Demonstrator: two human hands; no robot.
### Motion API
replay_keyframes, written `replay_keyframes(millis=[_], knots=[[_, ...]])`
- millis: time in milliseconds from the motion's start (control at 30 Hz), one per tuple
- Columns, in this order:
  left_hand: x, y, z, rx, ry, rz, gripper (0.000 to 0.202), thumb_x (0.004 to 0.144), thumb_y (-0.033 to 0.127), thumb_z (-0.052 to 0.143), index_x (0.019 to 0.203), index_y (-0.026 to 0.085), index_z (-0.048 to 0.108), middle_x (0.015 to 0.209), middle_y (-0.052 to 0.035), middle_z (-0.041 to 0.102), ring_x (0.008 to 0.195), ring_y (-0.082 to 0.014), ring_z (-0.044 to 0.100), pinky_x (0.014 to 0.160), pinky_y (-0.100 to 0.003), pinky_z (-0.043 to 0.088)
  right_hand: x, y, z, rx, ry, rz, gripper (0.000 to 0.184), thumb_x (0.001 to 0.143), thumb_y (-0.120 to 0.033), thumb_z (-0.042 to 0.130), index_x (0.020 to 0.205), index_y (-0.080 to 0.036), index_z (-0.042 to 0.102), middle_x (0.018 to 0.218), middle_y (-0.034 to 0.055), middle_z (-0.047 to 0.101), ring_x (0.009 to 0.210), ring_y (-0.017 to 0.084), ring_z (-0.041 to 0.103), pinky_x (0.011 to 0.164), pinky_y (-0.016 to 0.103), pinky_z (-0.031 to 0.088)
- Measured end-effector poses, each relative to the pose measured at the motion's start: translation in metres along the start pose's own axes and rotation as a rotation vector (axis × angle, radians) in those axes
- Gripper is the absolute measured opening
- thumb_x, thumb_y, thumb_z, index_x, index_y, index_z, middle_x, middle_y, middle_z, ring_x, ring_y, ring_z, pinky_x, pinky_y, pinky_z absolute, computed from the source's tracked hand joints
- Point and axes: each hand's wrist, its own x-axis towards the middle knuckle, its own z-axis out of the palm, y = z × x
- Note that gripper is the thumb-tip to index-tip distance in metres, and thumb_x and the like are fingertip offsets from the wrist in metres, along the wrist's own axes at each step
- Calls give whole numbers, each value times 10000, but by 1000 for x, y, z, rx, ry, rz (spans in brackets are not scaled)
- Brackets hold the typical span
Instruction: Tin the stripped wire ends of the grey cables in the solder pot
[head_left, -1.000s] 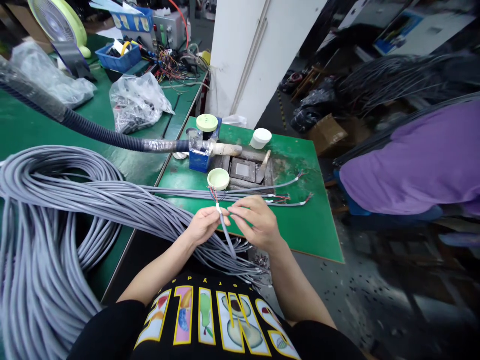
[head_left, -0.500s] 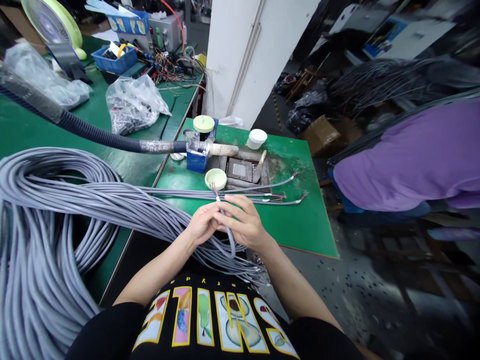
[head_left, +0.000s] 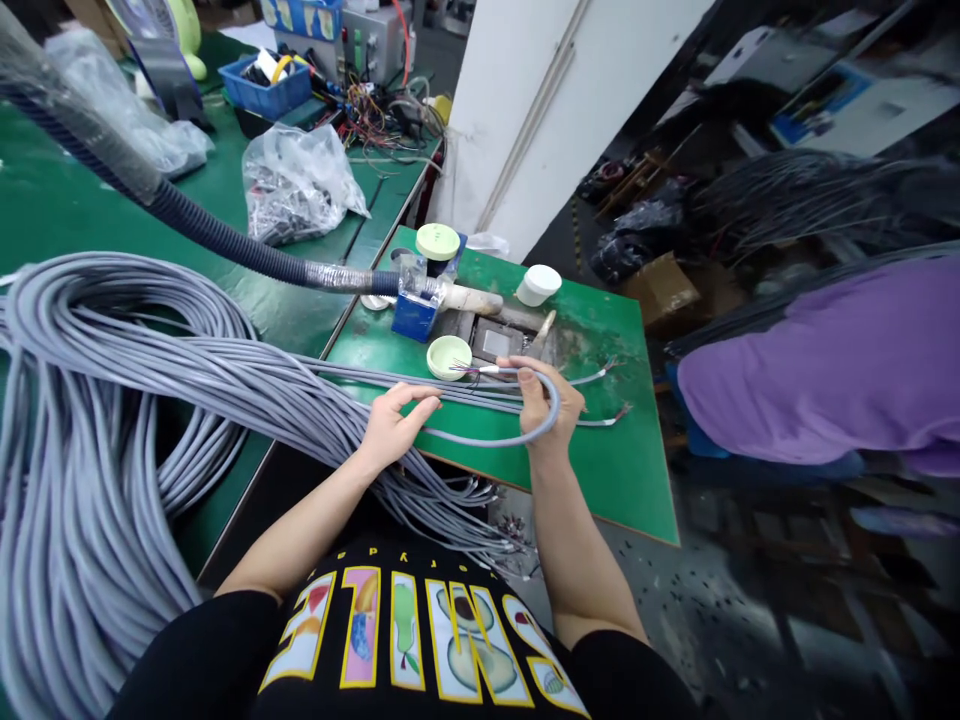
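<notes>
the right hand has thumb and fingers clamped on a grey cable, curled so its bared wires point to nine o'clock, near a pale green dish at that hand's ten o'clock. the left hand lies at the right's nine o'clock (whether those fingers grip the cable, i cannot tell).

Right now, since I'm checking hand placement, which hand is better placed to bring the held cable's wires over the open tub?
Probably the right hand: it holds the cable near its white band, with the wires pointing toward the tub. The left hand is by the cable's lower run, its hold unclear.
</notes>
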Motion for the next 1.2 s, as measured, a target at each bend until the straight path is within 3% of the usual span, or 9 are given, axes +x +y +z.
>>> replay_keyframes(millis=[167, 300, 533, 733, 1200], knots=[[6, -9, -4, 103, 32, 84, 148, 814, 303, 636, 858, 204, 736, 827, -47, 704, 825, -179, 609, 797, -322, 455, 0, 4, 4, 5, -16, 51, 212, 899, -382, 604, 914, -193, 698, 834, 59, 742, 757, 248, 715, 700, 360, 604], [17, -10, -5, 185, 50, 142, 140, 816, 293, 636, 876, 212, 733, 759, -33, 636, 776, -169, 556, 775, -327, 434, -1, -2, 4, -1, -43, 32, 200, 898, -378, 604, 911, -206, 705, 849, 50, 743, 762, 242, 713, 704, 353, 599], [31, -10, -7, 219, -27, 119, 135, 795, 281, 653, 873, 194, 719, 697, -10, 559, 724, -155, 509, 720, -301, 417, -5, -16, 3, -46, -88, 29, 200, 909, -384, 588, 920, -216, 696, 868, 46, 743, 786, 234, 706, 757, 375, 587], [29, -12, -14, 247, -9, 125, 123, 802, 266, 635, 860, 183, 706, 699, -11, 566, 718, -156, 508, 725, -307, 413, 1, -12, 2, -88, -90, -51, 212, 911, -400, 586, 922, -218, 695, 853, 37, 743, 787, 221, 707, 725, 347, 593], [39, -5, -12, 368, -192, 148, 90, 811, 252, 640, 815, 186, 702, 701, -13, 522, 762, -173, 485, 728, -306, 373, 4, -19, 5, -110, -196, -98, 209, 927, -377, 567, 948, -222, 705, 869, 37, 742, 795, 215, 705, 715, 337, 592]])
